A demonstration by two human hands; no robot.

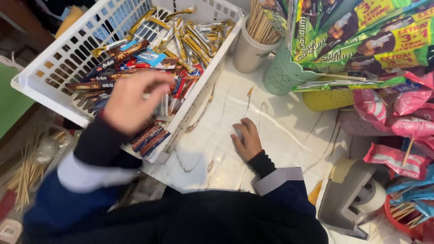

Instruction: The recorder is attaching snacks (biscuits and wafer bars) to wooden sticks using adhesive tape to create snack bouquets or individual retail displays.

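The white marble-patterned worktop [289,135] is carrying everything here. On it, the white slotted plastic basket [68,58] is sitting tilted toward the left edge, heaped with long thin gold, brown and blue wrapped snack bars [181,49]. The left hand [131,101] is hovering over that pile, blurred, fingers curled; whether its grip is pinching a bar, I cannot tell. The right hand [246,140] is resting on the bare worktop just beside the basket, its grip curled loosely over something small and pale that I cannot make out.

White marble counter [289,131]: white basket [58,63], cup [248,52], tape dispenser [352,199], right hand [247,140].
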